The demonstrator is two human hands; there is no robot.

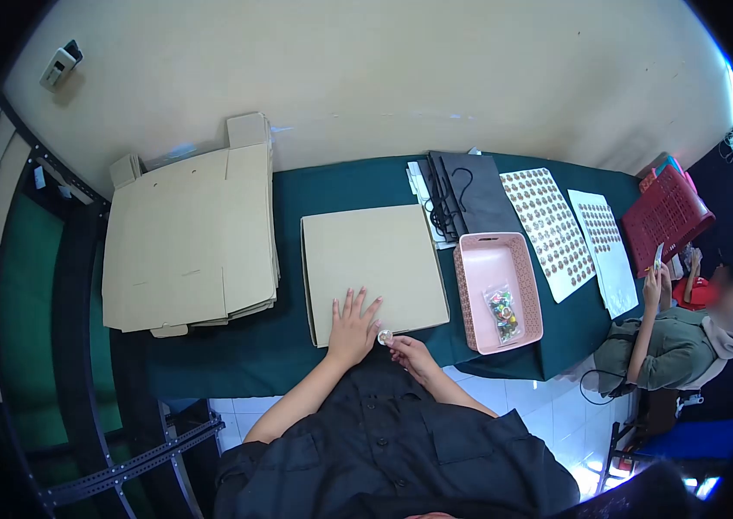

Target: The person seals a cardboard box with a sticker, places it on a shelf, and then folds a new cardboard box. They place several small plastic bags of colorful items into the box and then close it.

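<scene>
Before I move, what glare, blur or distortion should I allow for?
Head view: fisheye bows the table, corners black; head view: glare on the floor tiles, lower right; head view: co-worker's face blurred, small disc in the right hand hard to read.

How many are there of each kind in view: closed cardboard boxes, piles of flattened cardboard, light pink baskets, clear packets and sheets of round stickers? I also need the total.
Closed cardboard box: 1
Pile of flattened cardboard: 1
Light pink basket: 1
Clear packet: 1
Sheets of round stickers: 2
Total: 6
</scene>
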